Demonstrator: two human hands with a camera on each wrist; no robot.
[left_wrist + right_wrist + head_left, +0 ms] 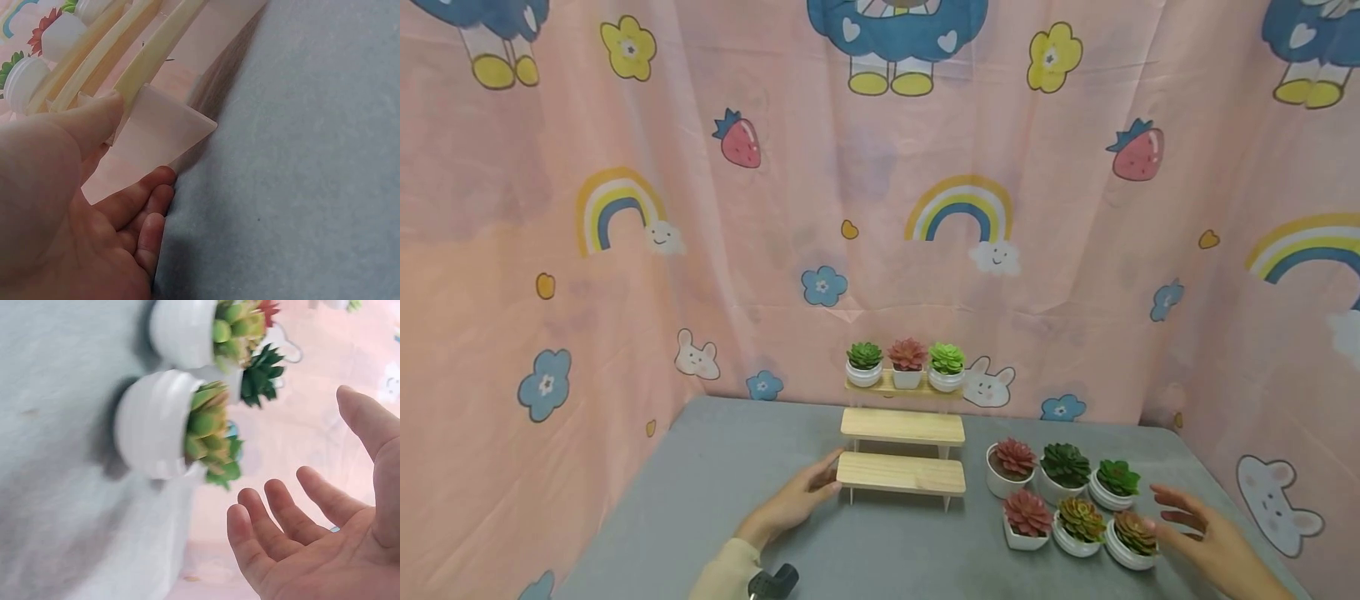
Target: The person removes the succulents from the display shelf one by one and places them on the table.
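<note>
A three-tier display stand with pale wooden boards (901, 473) and clear supports stands in the middle of the table. My left hand (801, 498) holds the left end of its lowest board, thumb against the near corner; in the left wrist view the other fingers lie low beside the clear support (165, 119). My right hand (1206, 537), fingers spread and loosely bent, hovers just right of a brownish-green potted succulent (1133, 537). The right wrist view shows a gap between that hand (312, 537) and the white pot (153, 425).
On the top board stand a dark green succulent (864, 362), a red one (907, 358) and a bright green one (946, 365). Several potted succulents, including a yellow-green one (1078, 525), form two rows on the grey table (737, 450). A pink patterned curtain (865, 150) hangs behind.
</note>
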